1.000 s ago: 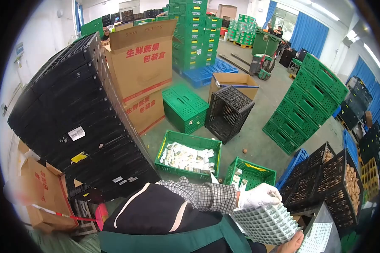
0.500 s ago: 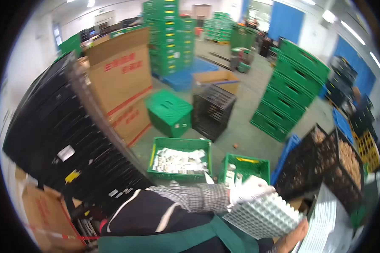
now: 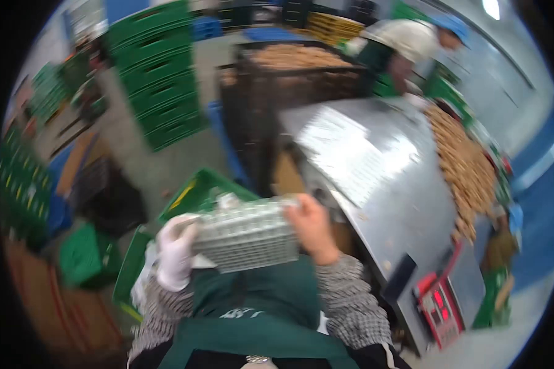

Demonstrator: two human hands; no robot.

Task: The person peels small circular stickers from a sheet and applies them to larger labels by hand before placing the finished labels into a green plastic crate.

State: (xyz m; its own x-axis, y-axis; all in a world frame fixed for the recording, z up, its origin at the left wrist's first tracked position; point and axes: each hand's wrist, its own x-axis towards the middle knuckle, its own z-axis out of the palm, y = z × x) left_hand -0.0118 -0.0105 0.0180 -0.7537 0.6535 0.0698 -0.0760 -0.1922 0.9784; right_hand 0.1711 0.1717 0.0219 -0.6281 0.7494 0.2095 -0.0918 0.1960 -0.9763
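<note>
My left hand (image 3: 177,249), in a white glove, grips the left end of a pale grey-green tray (image 3: 246,237) covered in rows of small cells. At the tray's other end my bare right hand (image 3: 314,224) has its thumb and fingers closed on the edge. The tray is held tilted in front of my green apron (image 3: 258,286). Just beyond it is a green crate (image 3: 191,187) with some white pieces inside, partly hidden by the tray. Similar pale ribbed trays (image 3: 341,154) lie on the metal table (image 3: 406,206) to the right.
Brown elongated items (image 3: 465,163) are heaped along the table's far right side. A red scale (image 3: 440,310) with a lit display sits at the near corner. Black crates (image 3: 264,92) full of brown items stand ahead. A co-worker (image 3: 406,46) bends over the table. Stacked green crates (image 3: 160,80) stand left.
My view has swung right toward the metal table, bringing the co-worker and scale into sight. Both hands still hold the tray, now in front of my apron.
</note>
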